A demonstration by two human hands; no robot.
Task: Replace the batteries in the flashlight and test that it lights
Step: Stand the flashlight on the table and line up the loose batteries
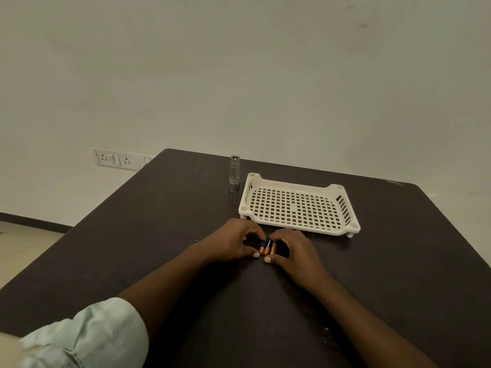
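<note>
From the head camera, the left hand [233, 241] and right hand [289, 248] pinch three small batteries [267, 247] together on the dark table [159, 235]. The flashlight [234, 173] stands far off, beside the empty white tray [297, 205]. No batteries are in it yet; testing comes later.

A dark tabletop [164, 235] carries a silver flashlight [234, 173] standing upright near its far edge, a white perforated plastic tray [299, 205] just beside it, and three batteries [267, 247] lying together nearer the middle, below the tray's near left corner.
</note>
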